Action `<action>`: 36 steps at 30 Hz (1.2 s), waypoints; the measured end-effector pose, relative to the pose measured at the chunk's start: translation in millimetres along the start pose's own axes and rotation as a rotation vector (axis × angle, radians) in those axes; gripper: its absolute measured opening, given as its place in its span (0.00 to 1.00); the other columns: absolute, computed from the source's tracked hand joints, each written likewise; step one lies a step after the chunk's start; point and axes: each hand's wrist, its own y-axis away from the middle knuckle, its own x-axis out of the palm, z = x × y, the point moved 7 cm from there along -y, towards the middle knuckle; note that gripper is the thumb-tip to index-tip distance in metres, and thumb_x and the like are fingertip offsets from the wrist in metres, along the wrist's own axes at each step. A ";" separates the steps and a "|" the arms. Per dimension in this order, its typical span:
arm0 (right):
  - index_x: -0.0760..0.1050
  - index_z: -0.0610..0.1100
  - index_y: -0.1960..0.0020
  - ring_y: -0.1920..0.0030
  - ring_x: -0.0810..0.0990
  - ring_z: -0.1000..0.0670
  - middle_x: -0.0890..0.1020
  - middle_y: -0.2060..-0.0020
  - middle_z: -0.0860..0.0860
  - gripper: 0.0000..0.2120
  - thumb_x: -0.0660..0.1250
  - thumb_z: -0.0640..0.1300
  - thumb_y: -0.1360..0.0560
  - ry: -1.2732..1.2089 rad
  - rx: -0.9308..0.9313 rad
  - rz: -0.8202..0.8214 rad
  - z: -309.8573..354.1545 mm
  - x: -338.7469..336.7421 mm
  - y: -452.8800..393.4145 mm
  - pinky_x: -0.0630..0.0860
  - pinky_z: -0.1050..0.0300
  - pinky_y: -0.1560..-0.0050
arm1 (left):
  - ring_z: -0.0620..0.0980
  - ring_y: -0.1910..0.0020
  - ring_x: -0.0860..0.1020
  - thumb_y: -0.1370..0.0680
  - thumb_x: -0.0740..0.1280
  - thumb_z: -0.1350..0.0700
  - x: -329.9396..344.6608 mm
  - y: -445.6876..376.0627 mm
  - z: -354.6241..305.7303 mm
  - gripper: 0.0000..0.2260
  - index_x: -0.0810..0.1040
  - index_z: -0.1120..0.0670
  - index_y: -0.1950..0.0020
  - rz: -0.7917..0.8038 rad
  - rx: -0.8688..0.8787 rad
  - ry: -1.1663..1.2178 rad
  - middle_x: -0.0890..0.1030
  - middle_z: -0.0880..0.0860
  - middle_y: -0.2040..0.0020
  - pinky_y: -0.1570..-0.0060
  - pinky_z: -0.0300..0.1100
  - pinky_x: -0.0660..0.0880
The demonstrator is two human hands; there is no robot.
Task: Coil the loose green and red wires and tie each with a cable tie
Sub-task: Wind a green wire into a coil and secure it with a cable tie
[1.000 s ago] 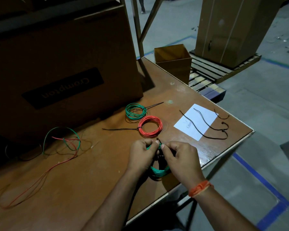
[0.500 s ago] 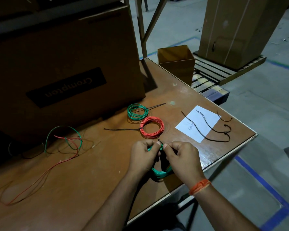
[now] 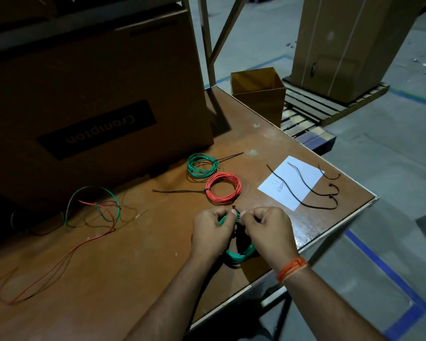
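Note:
Near the table's front edge my left hand (image 3: 214, 232) and my right hand (image 3: 268, 230) both grip a green wire coil (image 3: 239, 254). Between my fingertips a black cable tie (image 3: 234, 208) pokes up from the top of the coil; most of the tie is hidden by my fingers. Behind my hands lie a tied red coil (image 3: 223, 188) and a tied green coil (image 3: 202, 164), each with a black tie tail sticking out. Loose green and red wires (image 3: 96, 207) sprawl on the left of the table.
Three spare black cable ties (image 3: 312, 190) lie on and beside a white paper sheet (image 3: 284, 190) at the right corner. A large cardboard box (image 3: 96, 94) stands at the back left, a small open box (image 3: 258, 94) at the far edge. The table edge (image 3: 330, 232) runs close on the right.
Both hands stay together on the green coil, with the fingers working slightly at the cable tie. The view has shifted a little; the other coils and wires lie as before.

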 end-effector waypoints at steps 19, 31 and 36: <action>0.79 0.39 0.66 0.70 0.74 0.54 0.76 0.75 0.50 0.19 0.70 0.53 0.24 -0.145 0.015 0.149 6.4 4.8 -24.6 0.73 0.55 0.65 | 0.46 0.66 0.79 0.21 0.67 0.53 -3.2 6.7 -7.2 0.10 0.82 0.50 0.62 0.000 0.156 -0.082 0.81 0.50 0.67 0.67 0.47 0.74; 0.76 0.45 0.66 0.69 0.71 0.58 0.75 0.76 0.59 0.14 0.69 0.42 0.22 -0.355 0.085 0.140 13.6 1.1 -59.0 0.67 0.63 0.64 | 0.50 0.65 0.81 0.19 0.68 0.56 2.3 15.2 -11.5 0.10 0.82 0.54 0.60 0.153 0.218 -0.016 0.83 0.50 0.65 0.65 0.48 0.77; 0.78 0.46 0.58 0.66 0.73 0.54 0.76 0.70 0.54 0.09 0.66 0.47 0.20 -0.328 -0.021 -0.163 11.5 -28.6 -82.8 0.74 0.55 0.59 | 0.52 0.70 0.74 0.17 0.66 0.55 5.4 20.6 -11.9 0.15 0.77 0.57 0.64 0.217 0.120 0.093 0.76 0.53 0.69 0.68 0.49 0.69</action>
